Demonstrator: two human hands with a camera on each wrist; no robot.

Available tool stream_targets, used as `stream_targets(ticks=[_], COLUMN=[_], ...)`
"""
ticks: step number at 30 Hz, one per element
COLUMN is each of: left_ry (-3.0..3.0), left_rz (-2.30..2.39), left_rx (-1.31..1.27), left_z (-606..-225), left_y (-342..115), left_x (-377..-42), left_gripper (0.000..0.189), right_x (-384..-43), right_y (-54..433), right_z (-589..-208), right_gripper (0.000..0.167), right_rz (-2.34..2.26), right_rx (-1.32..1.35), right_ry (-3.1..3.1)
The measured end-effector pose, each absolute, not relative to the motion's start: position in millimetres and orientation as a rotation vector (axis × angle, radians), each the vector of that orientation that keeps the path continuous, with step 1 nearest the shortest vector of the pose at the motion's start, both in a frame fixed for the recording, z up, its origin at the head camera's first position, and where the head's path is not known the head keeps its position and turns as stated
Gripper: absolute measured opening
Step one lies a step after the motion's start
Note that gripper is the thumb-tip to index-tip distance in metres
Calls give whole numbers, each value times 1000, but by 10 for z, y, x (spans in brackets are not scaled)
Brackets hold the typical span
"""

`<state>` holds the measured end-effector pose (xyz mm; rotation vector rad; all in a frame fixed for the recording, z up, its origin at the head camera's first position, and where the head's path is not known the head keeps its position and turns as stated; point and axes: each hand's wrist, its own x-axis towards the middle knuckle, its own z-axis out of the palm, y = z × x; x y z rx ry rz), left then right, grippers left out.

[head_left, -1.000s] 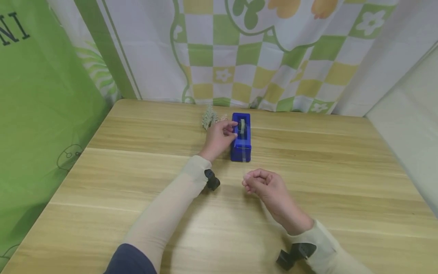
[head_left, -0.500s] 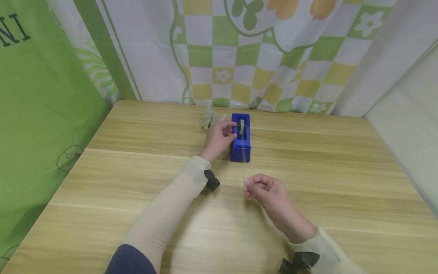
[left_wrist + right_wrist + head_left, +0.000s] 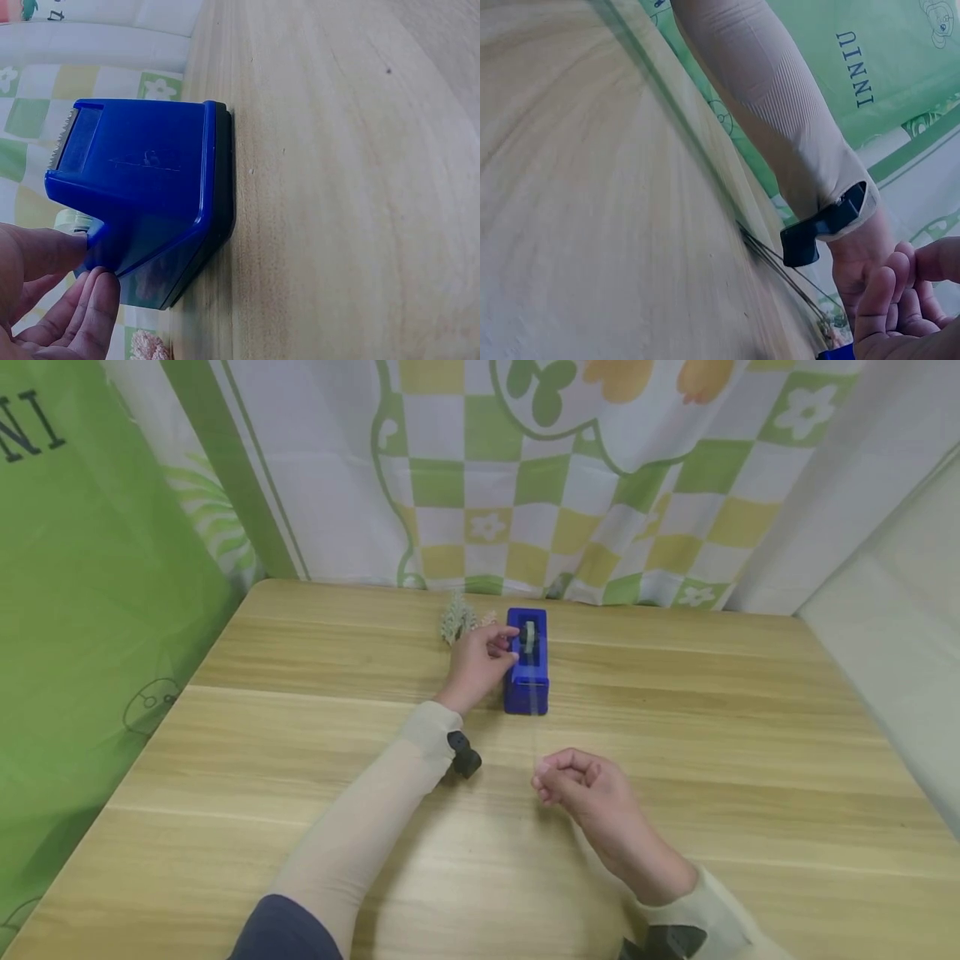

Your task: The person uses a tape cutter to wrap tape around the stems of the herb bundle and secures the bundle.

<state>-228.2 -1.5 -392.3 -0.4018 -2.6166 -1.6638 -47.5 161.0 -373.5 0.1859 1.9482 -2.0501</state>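
Where the blue tape dispenser (image 3: 527,697) stands: just to the right of the left hand (image 3: 474,667), up against its fingertips, and beyond the right hand (image 3: 596,802), which is apart from it on the person's side.
Left hand: half curled, thumb and fingers bent in to hold the dispenser by its left wall; how firmly, I can't tell.
Right hand: raised above the table, drawn into a pinch, thumb against bent fingers, gripping the end of a clear tape strip (image 3: 533,692) so thin it nearly vanishes there.
Tape strip: over the dispenser's front, then a faint line down to the right hand's fingertips.
Tape roll (image 3: 530,637): seated in the dispenser, just right of the left fingertips.
Toothed cutter (image 3: 64,139): at the dispenser's front, nearer the right hand than the roll is.
Dried sprigs (image 3: 456,620): greyish green and pink, just beyond the left hand, partly hidden by it.
Wooden table (image 3: 712,735): beneath both hands.
Checked curtain (image 3: 543,481): green, yellow and white, well beyond both hands.
Pale sleeves (image 3: 390,802): behind each hand, a small black camera (image 3: 465,756) at each cuff.
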Motion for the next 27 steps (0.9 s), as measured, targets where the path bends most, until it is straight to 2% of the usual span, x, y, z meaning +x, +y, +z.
stream_targets(ticks=[17,25,27], left_ry=[-2618,-2741,-2824], left_rz=[-1685,-1484,-1414], left_rx=[-385,-282,-264], left_z=[-3912,-3671,-3647], left_y=[-38,-350,-448], left_x=[-2276,-2186,-2154], left_gripper=[31,32,21], right_x=[-397,-406,-408], right_y=[1583,1597,1608], right_z=[-3742,-3726,-3720], right_gripper=[3,6,6], right_rz=[-2075,-2065,-2064], right_rx=[145,111,108], right_ry=[1911,1929,1935])
